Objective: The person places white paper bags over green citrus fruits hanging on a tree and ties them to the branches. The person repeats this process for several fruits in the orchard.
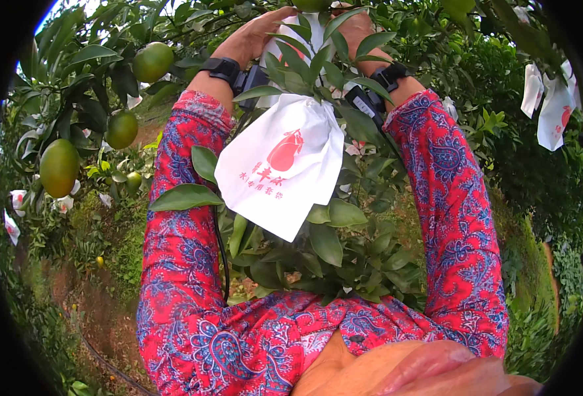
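Both arms reach up to the top of the view, in red paisley sleeves with black devices strapped at the wrists. Between my hands is a white paper fruit bag (312,32), partly covered by leaves, just below a green fruit (312,4). My left hand (263,32) is closed at the bag's left edge, fingertips partly hidden. My right hand (357,30) is curled at its right side, partly behind leaves. Below them hangs another white paper bag (281,165) with a red fruit print, gathered at its top and touched by neither hand.
Green fruits (59,167) hang on branches at the left. More white bags (554,109) hang at the right, and small ones (11,228) at the far left. A leafy branch (305,63) crosses in front of my hands. Dense foliage (324,244) lies close before my chest.
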The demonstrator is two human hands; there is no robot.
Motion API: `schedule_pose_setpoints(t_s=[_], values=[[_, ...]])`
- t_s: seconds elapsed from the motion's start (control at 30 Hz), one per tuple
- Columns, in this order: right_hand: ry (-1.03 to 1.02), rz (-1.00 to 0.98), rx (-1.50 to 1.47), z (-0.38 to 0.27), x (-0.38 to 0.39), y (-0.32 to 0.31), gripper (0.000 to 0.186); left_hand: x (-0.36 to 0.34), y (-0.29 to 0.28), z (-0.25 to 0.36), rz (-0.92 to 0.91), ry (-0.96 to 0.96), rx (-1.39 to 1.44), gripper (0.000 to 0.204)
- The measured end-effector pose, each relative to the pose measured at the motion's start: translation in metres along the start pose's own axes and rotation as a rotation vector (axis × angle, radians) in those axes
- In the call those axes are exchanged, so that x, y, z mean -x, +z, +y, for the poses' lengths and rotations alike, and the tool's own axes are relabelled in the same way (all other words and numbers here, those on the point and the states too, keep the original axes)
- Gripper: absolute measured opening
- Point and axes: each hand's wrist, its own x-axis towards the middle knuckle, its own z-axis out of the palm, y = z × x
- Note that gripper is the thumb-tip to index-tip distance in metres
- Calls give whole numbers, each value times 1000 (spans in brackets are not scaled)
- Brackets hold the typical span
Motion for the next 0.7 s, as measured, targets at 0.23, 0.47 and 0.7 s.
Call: schedule_pose_setpoints(t_s=[0.23,0.47,0.7], values=[[318,309,51,-58,-3,27,17,26,-12,18,-89,429,-732,51],[178,310,-258,-90,-5,12,15,5,-22,22,41,745,-1016,51],[253,392,-932,-38,-20,33,35,-16,-69,20,19,573,-520,43]])
